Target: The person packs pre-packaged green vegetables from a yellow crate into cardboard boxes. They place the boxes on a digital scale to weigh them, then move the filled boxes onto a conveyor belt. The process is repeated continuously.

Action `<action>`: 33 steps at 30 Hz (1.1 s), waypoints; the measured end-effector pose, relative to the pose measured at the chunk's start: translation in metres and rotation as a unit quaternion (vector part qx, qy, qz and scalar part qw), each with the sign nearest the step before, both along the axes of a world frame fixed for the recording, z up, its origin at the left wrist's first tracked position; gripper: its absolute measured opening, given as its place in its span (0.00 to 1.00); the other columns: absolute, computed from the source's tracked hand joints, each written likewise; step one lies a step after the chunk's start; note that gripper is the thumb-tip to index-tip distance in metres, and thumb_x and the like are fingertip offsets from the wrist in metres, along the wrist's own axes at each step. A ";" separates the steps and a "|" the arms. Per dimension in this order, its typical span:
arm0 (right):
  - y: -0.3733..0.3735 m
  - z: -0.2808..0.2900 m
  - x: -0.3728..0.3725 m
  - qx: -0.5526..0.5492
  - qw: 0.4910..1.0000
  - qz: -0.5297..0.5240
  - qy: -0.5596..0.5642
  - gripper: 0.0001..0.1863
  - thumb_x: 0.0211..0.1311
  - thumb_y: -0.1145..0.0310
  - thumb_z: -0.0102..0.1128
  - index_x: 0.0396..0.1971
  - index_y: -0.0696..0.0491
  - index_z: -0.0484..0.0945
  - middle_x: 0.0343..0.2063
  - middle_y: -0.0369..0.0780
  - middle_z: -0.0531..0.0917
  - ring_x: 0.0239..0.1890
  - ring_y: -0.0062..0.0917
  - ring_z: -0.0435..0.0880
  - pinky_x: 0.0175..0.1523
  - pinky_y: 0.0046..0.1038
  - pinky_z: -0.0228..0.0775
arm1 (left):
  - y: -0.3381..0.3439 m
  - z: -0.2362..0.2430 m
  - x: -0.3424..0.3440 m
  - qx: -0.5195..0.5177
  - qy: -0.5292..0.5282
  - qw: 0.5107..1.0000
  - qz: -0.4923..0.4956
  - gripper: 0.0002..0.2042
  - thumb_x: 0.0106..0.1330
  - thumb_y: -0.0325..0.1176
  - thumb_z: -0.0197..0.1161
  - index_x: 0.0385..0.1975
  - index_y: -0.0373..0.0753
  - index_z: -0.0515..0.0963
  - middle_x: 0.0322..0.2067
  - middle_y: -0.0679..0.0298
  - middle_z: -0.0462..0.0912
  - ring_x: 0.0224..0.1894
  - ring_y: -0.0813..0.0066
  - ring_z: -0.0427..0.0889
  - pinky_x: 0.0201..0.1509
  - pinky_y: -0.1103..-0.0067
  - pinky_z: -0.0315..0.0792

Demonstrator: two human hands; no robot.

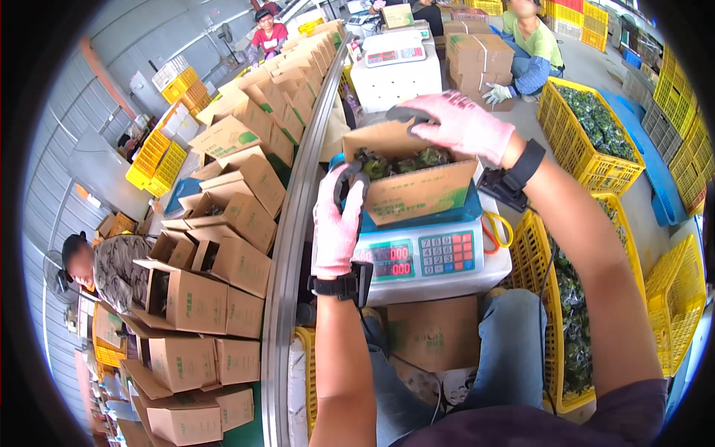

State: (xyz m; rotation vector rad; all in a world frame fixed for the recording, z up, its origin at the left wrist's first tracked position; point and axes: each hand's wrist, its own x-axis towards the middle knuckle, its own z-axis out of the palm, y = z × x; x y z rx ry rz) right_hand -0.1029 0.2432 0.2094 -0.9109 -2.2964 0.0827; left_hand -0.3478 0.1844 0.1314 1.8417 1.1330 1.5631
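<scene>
An open cardboard box [421, 190] with dark green bagged items [413, 162] inside sits on a blue-topped digital scale [454, 249]. My left hand [339, 216], in a pink glove with dark fingers, grips the box's near left corner with bent fingers. My right hand [462, 127], gloved the same way, is at the back flap at the top, its dark fingertips curled over the cardboard. Both wrists carry black straps with devices. The scale rests on a white block between my knees, above a flat piece of cardboard [432, 331].
Rows of open boxes [201, 298] line a metal rail [283, 320] at my left. Yellow crates with green bagged items [585, 127] stand at my right, near an empty crate [674, 298]. Another scale [395, 56] and stacked boxes [477, 63] are ahead. Co-workers [112, 268] sit or stand around.
</scene>
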 end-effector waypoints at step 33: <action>0.028 -0.104 0.052 -0.427 0.720 0.150 0.526 0.25 0.65 0.62 0.50 0.61 0.53 0.63 0.55 0.35 0.72 0.57 0.19 0.69 0.62 0.24 0.58 | 0.019 -0.021 -0.004 -0.081 -0.105 0.987 -0.092 0.38 0.55 0.34 0.66 0.64 0.32 0.54 0.62 0.52 0.59 0.64 0.63 0.58 0.67 0.73 0.52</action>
